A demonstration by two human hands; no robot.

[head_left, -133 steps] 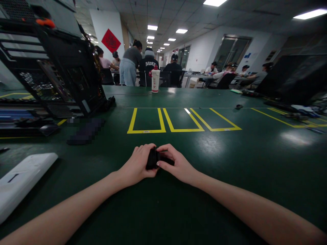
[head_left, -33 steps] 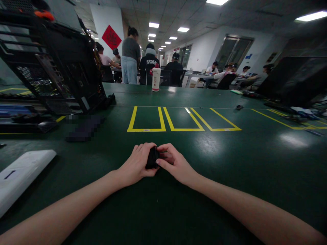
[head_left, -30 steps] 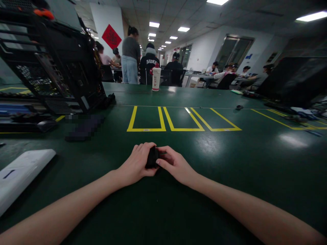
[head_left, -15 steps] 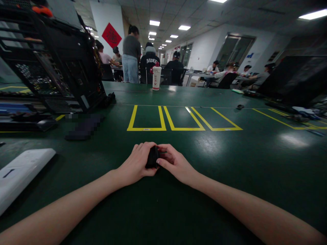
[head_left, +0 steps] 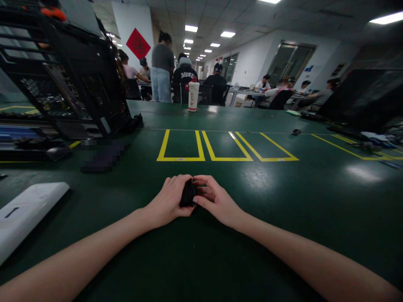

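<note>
A small black block-like object (head_left: 188, 193) is between my hands, low over the green table (head_left: 195, 251); its exact kind does not show. My left hand (head_left: 171, 196) is closed around its left side, with the thumb below and the fingers over the top. On the right side, my right hand (head_left: 215, 199) pinches the object's edge with thumb and fingertips. Part of the object is hidden behind the fingers. Beyond the hands, yellow tape outlines (head_left: 181, 159) mark the tabletop.
At left stand an open black computer case (head_left: 91, 92) and a white flat box (head_left: 28, 209). A dark, pixelated item (head_left: 103, 157) lies near the case. A white cup (head_left: 193, 98) stands at the far edge. A dark monitor (head_left: 362, 100) is at right. Several people sit or stand beyond.
Both hands stay almost in place around the black object. Its right edge now sits slightly differently between the fingers; the rest looks the same.
</note>
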